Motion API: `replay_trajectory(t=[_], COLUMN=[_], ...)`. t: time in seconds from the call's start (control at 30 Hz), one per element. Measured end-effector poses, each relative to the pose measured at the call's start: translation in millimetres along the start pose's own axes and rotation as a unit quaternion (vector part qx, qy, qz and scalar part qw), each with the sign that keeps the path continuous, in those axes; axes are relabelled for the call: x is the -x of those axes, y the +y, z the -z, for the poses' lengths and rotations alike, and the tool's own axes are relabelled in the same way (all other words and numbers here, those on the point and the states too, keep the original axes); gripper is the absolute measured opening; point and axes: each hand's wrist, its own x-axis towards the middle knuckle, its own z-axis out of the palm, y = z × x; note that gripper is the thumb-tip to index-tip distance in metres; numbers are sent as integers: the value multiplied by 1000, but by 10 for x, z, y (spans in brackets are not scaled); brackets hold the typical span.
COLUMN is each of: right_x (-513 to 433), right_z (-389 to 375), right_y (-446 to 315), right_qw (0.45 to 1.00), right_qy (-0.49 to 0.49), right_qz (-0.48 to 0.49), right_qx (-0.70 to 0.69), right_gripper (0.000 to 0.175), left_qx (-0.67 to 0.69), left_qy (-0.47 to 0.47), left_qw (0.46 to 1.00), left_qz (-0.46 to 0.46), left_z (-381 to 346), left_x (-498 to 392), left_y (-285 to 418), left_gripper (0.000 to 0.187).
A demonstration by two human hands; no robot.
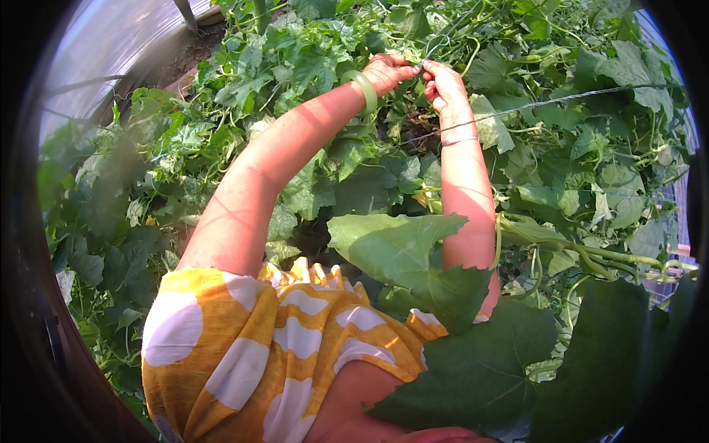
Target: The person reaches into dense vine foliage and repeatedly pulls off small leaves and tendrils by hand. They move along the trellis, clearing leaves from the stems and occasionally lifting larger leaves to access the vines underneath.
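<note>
My left hand (388, 73), with a pale green bangle (363, 91) on the wrist, reaches out among the climbing vines. My right hand (447, 87) is beside it, wearing a thin silvery bracelet (460, 141). The fingertips of both hands pinch together at a thin bluish string (430, 51), which forms a small loop just above them. What the string goes around is too small to tell. Lobed leaves (316, 69), seemingly of a cucumber or gourd plant, surround both hands.
A dark twisted wire (554, 101) runs slanting across my right wrist area. Large leaves (399, 243) overlap my right forearm. Thick green stems (604, 256) extend at right. Translucent plastic sheeting (105, 50) and a post (186, 14) stand at upper left.
</note>
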Motion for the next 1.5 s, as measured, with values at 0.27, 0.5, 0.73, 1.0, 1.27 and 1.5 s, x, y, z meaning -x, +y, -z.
replay_trajectory(t=[0.27, 0.5, 0.73, 1.0, 1.27, 1.5], right_x=[-66, -69, -49, 89, -23, -180], right_z=[171, 182, 306, 168, 297, 177], right_y=[31, -16, -238, -437, -222, 524], right_qw=[982, 973, 947, 840, 871, 879], right_qy=[-50, -7, 6, 179, 325, 268], right_qz=[-2, 35, 57, 502, 311, 323], right_qx=[-181, -229, -316, -104, 196, 224], right_gripper=[13, 10, 11, 15, 63, 55], left_qx=[11, 34, 15, 9, -39, -356], left_qy=[-8, -2, 24, 21, 74, 191], left_qw=[1000, 999, 1000, 999, 996, 914], left_qz=[10, 3, 7, 25, 44, 40], left_z=[33, -12, -50, -50, -96, -230], left_x=[-15, -50, -40, -17, -266, -198], left_y=[26, 33, 91, 151, 46, 112], left_gripper=[36, 34, 42, 45, 58, 51])
